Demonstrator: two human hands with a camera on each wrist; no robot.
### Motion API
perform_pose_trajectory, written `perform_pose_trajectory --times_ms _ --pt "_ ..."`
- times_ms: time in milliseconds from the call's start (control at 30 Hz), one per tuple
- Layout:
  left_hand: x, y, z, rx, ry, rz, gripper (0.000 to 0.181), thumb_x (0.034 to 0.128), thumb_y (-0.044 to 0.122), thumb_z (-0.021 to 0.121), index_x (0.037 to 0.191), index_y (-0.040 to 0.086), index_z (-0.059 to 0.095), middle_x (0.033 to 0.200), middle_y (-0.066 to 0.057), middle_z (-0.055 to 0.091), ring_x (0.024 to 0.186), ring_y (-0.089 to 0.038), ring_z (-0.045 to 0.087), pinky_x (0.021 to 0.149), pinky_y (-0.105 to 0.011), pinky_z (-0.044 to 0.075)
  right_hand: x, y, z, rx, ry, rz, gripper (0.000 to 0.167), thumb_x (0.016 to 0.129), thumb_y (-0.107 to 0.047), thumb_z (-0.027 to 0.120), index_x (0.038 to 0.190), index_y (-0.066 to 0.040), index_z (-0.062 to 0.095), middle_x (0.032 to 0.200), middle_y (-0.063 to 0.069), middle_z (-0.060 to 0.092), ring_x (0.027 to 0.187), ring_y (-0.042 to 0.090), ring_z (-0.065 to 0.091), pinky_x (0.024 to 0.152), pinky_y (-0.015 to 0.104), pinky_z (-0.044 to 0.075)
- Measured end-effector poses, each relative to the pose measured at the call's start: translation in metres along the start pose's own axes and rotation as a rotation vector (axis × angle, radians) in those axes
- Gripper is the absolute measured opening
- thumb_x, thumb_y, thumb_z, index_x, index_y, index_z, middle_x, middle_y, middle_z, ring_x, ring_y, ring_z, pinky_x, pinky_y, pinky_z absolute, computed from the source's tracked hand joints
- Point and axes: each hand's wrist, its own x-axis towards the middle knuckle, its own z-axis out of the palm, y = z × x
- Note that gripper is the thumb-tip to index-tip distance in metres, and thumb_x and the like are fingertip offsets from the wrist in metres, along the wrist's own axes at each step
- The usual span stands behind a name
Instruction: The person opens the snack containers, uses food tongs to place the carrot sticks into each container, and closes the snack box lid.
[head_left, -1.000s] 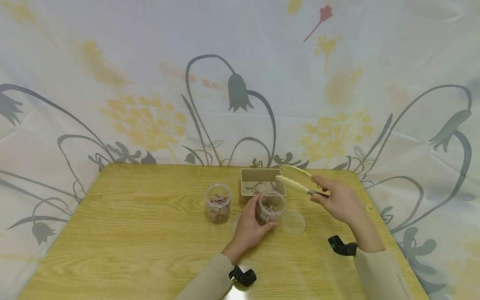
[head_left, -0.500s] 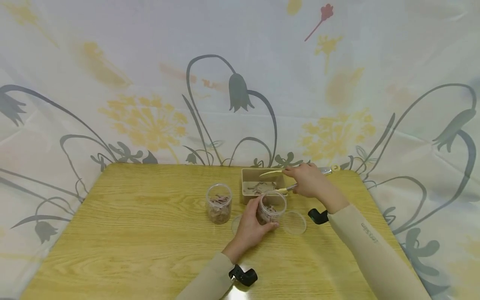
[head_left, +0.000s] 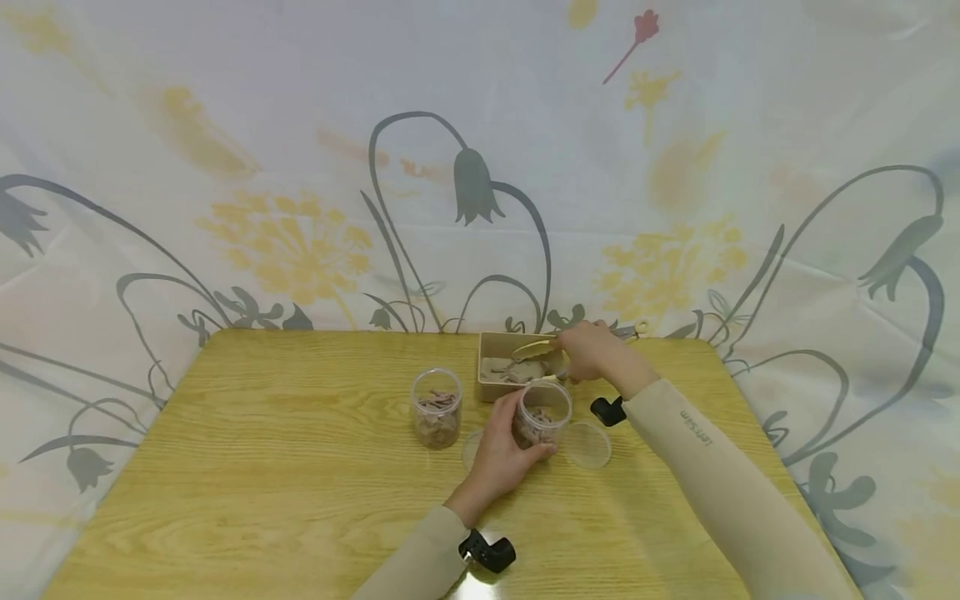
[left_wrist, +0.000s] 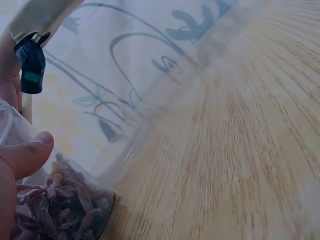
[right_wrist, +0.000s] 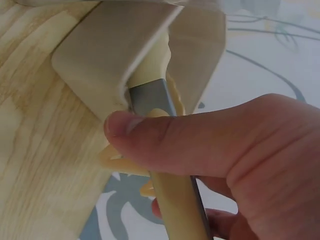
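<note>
My left hand (head_left: 501, 446) grips a clear plastic jar (head_left: 546, 408) from its left side, the thumb across the front. Brownish dried strips (left_wrist: 65, 200) fill the jar's lower part. My right hand (head_left: 600, 354) holds a pair of tongs (right_wrist: 175, 200) with cream tips and a metal middle. Those tips (head_left: 534, 348) reach down into a beige rectangular box (head_left: 495, 390) behind the jar, where more strips (head_left: 517, 369) lie. In the right wrist view the box's wall hides the tips' ends, so whether they pinch a strip cannot be seen.
A second open jar (head_left: 437, 417) with similar strips stands to the left. One round clear lid (head_left: 588, 445) lies right of the held jar, another lid (head_left: 471, 450) is partly behind my left hand. A patterned cloth (head_left: 300, 167) hangs behind the table (head_left: 262, 467).
My right hand has moved left with the tongs, from right of the box to over it, and the tips have gone down inside. My left hand stays on the jar.
</note>
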Motion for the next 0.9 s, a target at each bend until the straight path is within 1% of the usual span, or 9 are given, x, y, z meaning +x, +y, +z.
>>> perform_pose_trajectory --times_ms 133,267,333,433,533,633,767,900 --pt "-0.001 0.000 0.000 -0.003 -0.006 -0.009 0.082 0.0771 0.022 0.088 0.145 0.011 0.045 0.138 -0.011 0.047 0.124 -0.026 0.050 0.104 -0.050 0.041 0.002 0.001 0.006 -0.009 0.045 -0.034 0.062 0.075 -0.006 0.082 0.135 -0.011 0.064 0.127 0.011 0.066 0.115 0.041 0.058 0.102 0.068 0.034" --pt "-0.001 0.000 0.000 -0.005 -0.008 -0.019 0.082 0.0771 0.023 0.088 0.146 0.010 0.045 0.139 -0.012 0.046 0.124 -0.027 0.050 0.104 -0.051 0.041 0.001 0.003 0.012 -0.015 0.103 -0.083 0.060 0.072 -0.004 0.084 0.129 -0.012 0.068 0.126 0.009 0.067 0.109 0.038 0.061 0.098 0.065 0.038" --pt "-0.002 0.001 0.000 -0.005 -0.011 -0.023 0.082 0.0773 0.023 0.088 0.146 0.010 0.045 0.139 -0.013 0.046 0.124 -0.027 0.050 0.103 -0.051 0.041 0.000 0.004 0.014 -0.025 0.122 -0.094 0.062 0.071 -0.005 0.085 0.130 -0.011 0.067 0.128 0.009 0.066 0.106 0.037 0.062 0.096 0.064 0.041" --pt "-0.002 0.000 0.000 -0.002 -0.016 -0.026 0.082 0.0775 0.023 0.088 0.146 0.009 0.045 0.139 -0.013 0.046 0.124 -0.027 0.050 0.103 -0.051 0.041 0.002 0.005 0.015 -0.060 0.137 -0.100 0.068 0.071 -0.010 0.088 0.135 -0.010 0.064 0.133 0.011 0.063 0.108 0.037 0.062 0.097 0.064 0.041" --pt "-0.001 0.001 0.000 -0.010 -0.022 -0.036 0.083 0.0772 0.023 0.088 0.146 0.009 0.044 0.139 -0.014 0.047 0.125 -0.027 0.049 0.104 -0.051 0.040 0.006 0.003 0.015 -0.075 0.123 -0.100 0.070 0.072 -0.011 0.087 0.137 -0.008 0.061 0.135 0.012 0.061 0.112 0.040 0.060 0.098 0.065 0.040" --pt "-0.001 0.002 -0.001 -0.013 -0.025 -0.042 0.083 0.0767 0.023 0.089 0.146 0.009 0.044 0.139 -0.014 0.047 0.125 -0.027 0.049 0.105 -0.050 0.040 0.008 0.001 0.011 -0.067 0.084 -0.086 0.068 0.073 -0.009 0.087 0.137 -0.008 0.061 0.135 0.012 0.061 0.113 0.041 0.059 0.098 0.064 0.040" --pt "0.000 0.004 -0.003 -0.013 -0.030 -0.047 0.084 0.0769 0.024 0.088 0.147 0.009 0.044 0.139 -0.014 0.047 0.125 -0.027 0.049 0.105 -0.050 0.040 0.010 -0.002 0.007 -0.088 0.064 -0.100 0.060 0.076 -0.005 0.085 0.132 -0.012 0.066 0.131 0.008 0.064 0.112 0.038 0.059 0.099 0.063 0.039" --pt "0.001 0.003 -0.003 -0.018 -0.034 -0.046 0.084 0.0772 0.024 0.088 0.146 0.009 0.044 0.139 -0.015 0.047 0.125 -0.027 0.049 0.105 -0.050 0.039 0.012 -0.003 0.007 -0.124 0.085 -0.129 0.049 0.079 -0.001 0.081 0.125 -0.018 0.072 0.126 0.003 0.067 0.110 0.036 0.062 0.100 0.062 0.040"
